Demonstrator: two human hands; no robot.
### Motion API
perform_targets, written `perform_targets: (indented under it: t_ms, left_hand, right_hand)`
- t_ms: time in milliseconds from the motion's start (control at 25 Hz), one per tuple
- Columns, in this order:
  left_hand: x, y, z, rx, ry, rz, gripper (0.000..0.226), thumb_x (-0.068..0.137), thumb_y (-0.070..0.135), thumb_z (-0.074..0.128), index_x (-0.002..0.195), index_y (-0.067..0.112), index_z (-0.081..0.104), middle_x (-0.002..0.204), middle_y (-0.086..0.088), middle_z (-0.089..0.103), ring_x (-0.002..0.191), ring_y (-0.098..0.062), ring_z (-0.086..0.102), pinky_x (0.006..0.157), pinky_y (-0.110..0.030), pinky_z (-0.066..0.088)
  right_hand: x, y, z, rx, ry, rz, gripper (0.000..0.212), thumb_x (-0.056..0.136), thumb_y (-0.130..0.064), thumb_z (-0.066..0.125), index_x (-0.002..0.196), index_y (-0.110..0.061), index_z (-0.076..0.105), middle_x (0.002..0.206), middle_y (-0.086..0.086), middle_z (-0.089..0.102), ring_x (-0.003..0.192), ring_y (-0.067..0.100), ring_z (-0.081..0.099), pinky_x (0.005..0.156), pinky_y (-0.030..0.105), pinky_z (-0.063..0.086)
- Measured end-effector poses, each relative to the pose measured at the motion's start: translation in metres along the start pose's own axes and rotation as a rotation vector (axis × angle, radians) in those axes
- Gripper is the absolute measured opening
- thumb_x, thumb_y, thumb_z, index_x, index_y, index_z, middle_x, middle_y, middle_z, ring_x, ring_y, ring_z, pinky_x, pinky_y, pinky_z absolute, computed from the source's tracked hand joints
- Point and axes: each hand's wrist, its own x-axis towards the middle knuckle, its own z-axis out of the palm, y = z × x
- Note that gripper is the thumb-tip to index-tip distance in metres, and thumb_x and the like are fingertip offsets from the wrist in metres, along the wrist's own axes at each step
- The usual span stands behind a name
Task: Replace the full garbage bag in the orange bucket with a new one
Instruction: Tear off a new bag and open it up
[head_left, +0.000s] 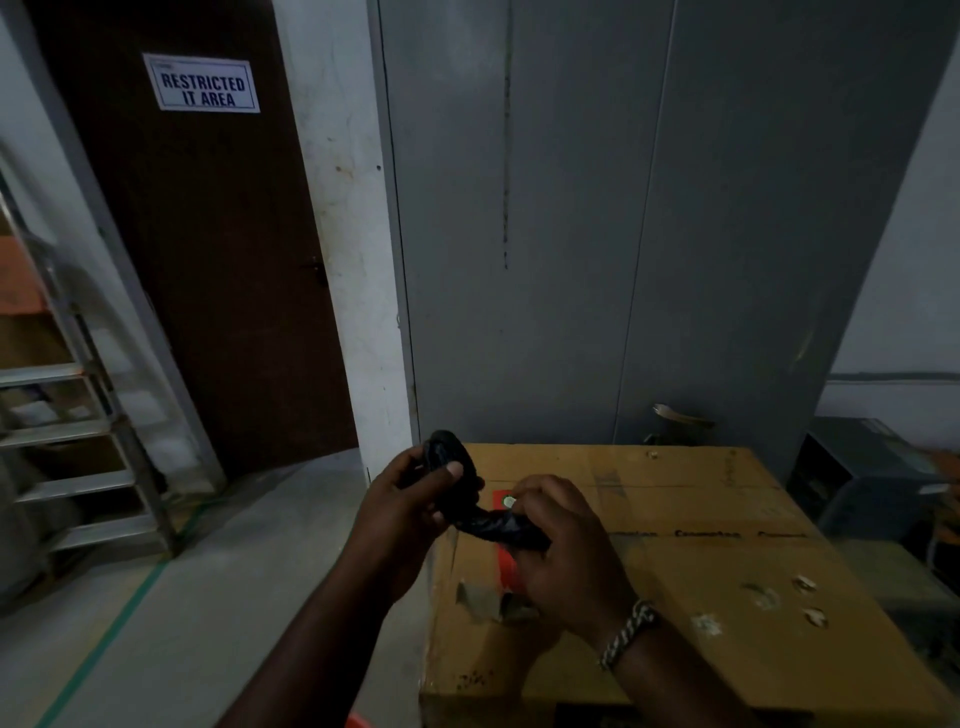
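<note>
Stepladder (78, 431) stands at your 9 o'clock, well apart: a trip risk only if you step sideways without looking.

A sliver of orange at 6 o'clock, on the bottom edge, is probably the orange bucket (358, 721). Its contents are out of view.

Your left hand (410, 499) is wrapped round the roll of black bags (452, 452). Your right hand (566, 551), at the roll's 4 o'clock, clasps the pulled-out bag end (504, 525).

Risks: the thin film tears off-perforation if you yank it. Poor light may hide the seam. A slack left grip drops the roll.

The cardboard box (727, 571) lies below, at 3 o'clock.
</note>
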Motion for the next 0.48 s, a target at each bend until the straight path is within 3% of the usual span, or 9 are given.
perform_targets:
  t_ms: [160,280,400,480]
  left_hand:
    - [-0.001,0.006,0.005,-0.098,-0.007,0.036,0.044,0.089,0.012,0.069,0.131,0.009,0.058,0.124,-0.020,0.067,0.112,-0.040,0.067,0.097,-0.052,0.052]
    - [-0.005,0.005,0.011,-0.080,-0.010,0.017,0.043,0.091,0.019,0.066,0.133,0.011,0.058,0.126,-0.018,0.067,0.112,-0.038,0.067,0.087,-0.046,0.056]
    - [-0.008,0.005,0.014,-0.074,-0.043,-0.008,0.041,0.093,0.024,0.062,0.132,0.015,0.059,0.126,-0.018,0.066,0.113,-0.039,0.066,0.087,-0.048,0.056]
    - [-0.011,0.005,0.016,-0.079,-0.065,-0.023,0.040,0.094,0.025,0.060,0.133,0.017,0.058,0.126,-0.019,0.066,0.114,-0.039,0.065,0.087,-0.048,0.055]
  right_hand:
    - [-0.005,-0.003,0.003,-0.062,-0.167,-0.151,0.017,0.085,-0.016,0.065,0.101,-0.020,0.064,0.111,-0.013,0.054,0.110,0.009,0.050,0.092,0.033,0.050]
    - [-0.004,-0.005,-0.002,0.126,-0.252,-0.107,0.035,0.079,-0.012,0.058,0.111,-0.019,0.069,0.114,-0.009,0.060,0.114,0.010,0.053,0.094,0.036,0.050]
    - [0.000,-0.009,-0.016,0.637,-0.164,0.075,0.034,0.096,-0.040,0.050,0.115,-0.024,0.073,0.111,-0.001,0.072,0.108,0.022,0.066,0.091,0.051,0.054]
    - [0.004,-0.012,-0.024,0.782,-0.104,0.095,0.059,0.100,-0.064,0.035,0.115,-0.022,0.074,0.111,0.003,0.074,0.109,0.027,0.068,0.095,0.053,0.052]
